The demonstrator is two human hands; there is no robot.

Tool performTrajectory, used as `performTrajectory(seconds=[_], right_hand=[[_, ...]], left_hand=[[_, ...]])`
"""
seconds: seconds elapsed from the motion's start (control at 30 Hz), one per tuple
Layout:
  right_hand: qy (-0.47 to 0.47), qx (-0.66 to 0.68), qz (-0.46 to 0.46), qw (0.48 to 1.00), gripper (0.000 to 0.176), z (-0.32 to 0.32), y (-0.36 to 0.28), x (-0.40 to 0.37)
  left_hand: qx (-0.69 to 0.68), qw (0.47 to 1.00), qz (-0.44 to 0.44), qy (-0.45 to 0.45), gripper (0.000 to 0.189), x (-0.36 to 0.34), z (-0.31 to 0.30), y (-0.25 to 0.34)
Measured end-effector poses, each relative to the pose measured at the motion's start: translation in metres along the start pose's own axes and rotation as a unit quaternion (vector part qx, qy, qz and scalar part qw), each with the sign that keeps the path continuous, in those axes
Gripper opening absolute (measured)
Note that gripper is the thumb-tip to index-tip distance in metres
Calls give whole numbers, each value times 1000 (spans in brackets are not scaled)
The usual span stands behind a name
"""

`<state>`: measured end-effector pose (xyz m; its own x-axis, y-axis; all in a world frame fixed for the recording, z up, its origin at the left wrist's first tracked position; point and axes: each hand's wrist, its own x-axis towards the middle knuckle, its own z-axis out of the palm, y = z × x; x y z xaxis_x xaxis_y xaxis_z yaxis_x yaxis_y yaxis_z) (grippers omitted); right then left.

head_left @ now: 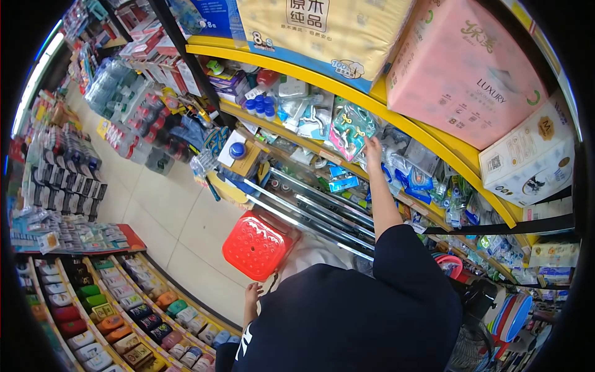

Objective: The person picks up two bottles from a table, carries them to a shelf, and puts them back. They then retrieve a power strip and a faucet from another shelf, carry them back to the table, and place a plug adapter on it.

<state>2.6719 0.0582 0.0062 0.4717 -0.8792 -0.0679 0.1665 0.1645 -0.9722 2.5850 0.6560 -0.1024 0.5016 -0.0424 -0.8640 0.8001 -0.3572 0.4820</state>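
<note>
My right hand (pixel 372 150) reaches up to the shelf, its fingers at the lower right edge of a flat pack (pixel 352 129) with pink and teal colouring and hooks on it. The fingers look closed on that edge. Low beside my body is my left hand (pixel 254 291), small in view, just below a red plastic stool (pixel 255 246). Its fingers are bent, and whether they hold anything is too small to tell.
Yellow shelf edge (pixel 347 93) above my right hand, with large tissue packs (pixel 462 74) on it. Metal bars (pixel 322 214) lie below the shelf. Bottles (pixel 139 124) stand on the floor; soap rows (pixel 136 310) fill the lower left.
</note>
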Motion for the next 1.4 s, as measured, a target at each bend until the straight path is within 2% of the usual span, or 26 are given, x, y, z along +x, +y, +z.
performTrajectory(seconds=[0.07, 0.17, 0.2, 0.3, 0.33, 0.43, 0.47, 0.57, 0.67, 0.7, 0.73, 0.77, 0.83, 0.9, 0.93, 1.0, 1.1, 1.2, 1.3, 1.4], right_hand=[[-17, -38, -8, 999, 14, -7, -5, 4], [-21, -59, -101, 993, 14, -8, -11, 12], [20, -223, -19, 974, 16, -13, -21, 13], [36, -152, -119, 981, 24, -10, -31, 15], [37, -143, -30, 989, 35, -14, -37, 14], [2, -110, 44, 993, 38, -21, -41, 18], [5, -161, 40, 986, 46, -24, -38, 20], [-48, -90, 99, 990, 51, -32, -29, 27], [-96, 9, 124, 988, 53, -31, -35, 25], [-109, 46, 141, 983, 55, -28, -40, 23], [-104, 73, 144, 981, 53, -32, -33, 29], [-114, 77, 150, 979, 51, -33, -32, 32], [-135, 79, 161, 974, 48, -37, -33, 31], [-178, 67, 188, 964, 41, -26, -67, 12], [-188, 68, 195, 960, 40, -26, -68, 11], [-192, 67, 206, 957, 40, -28, -69, 12], [-158, 38, 158, 974, 42, -36, -61, 22], [-82, 117, 59, 988, 40, -36, -51, 32], [-42, 121, 175, 976, 36, -38, -54, 46], [-9, 175, 187, 967, 32, -26, -58, 49]], left_hand=[[1, 1000, 1, 0, 31, 0, 2, 1], [7, 1000, 7, -2, 30, 4, 4, 8], [11, 1000, 13, -5, 30, 5, 5, 11], [12, 1000, 21, -8, 30, -1, 11, 26], [10, 1000, 22, -8, 30, -4, 14, 32], [3, 999, 38, 10, 27, -12, 29, 58], [7, 998, 61, 6, 25, -13, 36, 69], [8, 986, 164, -31, 21, -10, 74, 119], [80, 945, 286, -138, 27, -21, 138, 204], [28, 933, 309, -184, 25, -19, 165, 227], [90, 880, 436, -164, 30, 6, 192, 239], [126, 884, 413, -180, 34, -19, 216, 274], [154, 862, 449, -177, 36, -10, 265, 309], [81, 900, 361, -231, 43, -10, 305, 345], [-3, 904, 314, -289, 43, -13, 320, 358], [-169, 877, 207, -398, 44, -24, 342, 375], [-167, 862, 147, -455, 40, -39, 357, 382], [-218, 850, 159, -452, 32, -45, 362, 381], [-230, 845, 184, -446, 31, -43, 353, 377], [-232, 856, 176, -427, 31, -51, 326, 372]])
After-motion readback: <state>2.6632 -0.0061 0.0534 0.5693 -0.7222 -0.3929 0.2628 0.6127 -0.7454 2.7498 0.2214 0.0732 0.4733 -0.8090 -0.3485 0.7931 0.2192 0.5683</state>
